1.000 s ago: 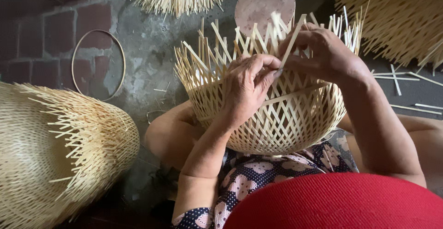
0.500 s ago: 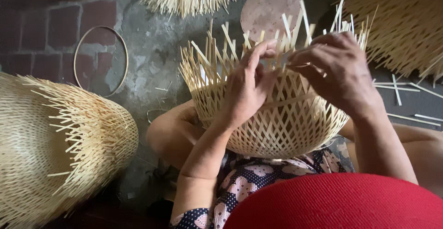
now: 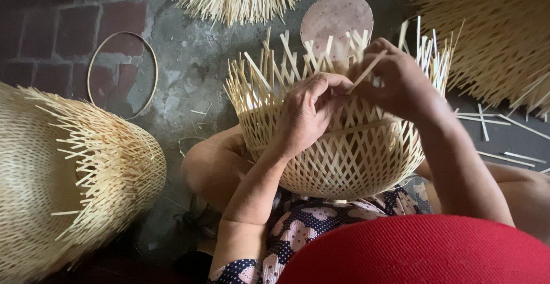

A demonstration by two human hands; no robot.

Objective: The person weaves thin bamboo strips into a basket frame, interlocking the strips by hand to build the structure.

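half-woven bamboo basket (image 3: 344,158) in lap, frame centre | left hand (image 3: 306,115) fingers pressed together on rim weave | right hand (image 3: 395,81) at 1 o'clock, fingers pinching a bamboo strip (image 3: 366,71) | finished basket (image 3: 63,175) on floor at 9 o'clock

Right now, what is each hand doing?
Left hand: closed, pinching strips of the half-woven basket.
Right hand: closed on a loose bamboo strip.

A basket-weaving workshop: unfinished bamboo baskets (image 3: 69,175), a loose hoop (image 3: 121,73) and splints (image 3: 504,157) cover the floor (image 3: 189,83).
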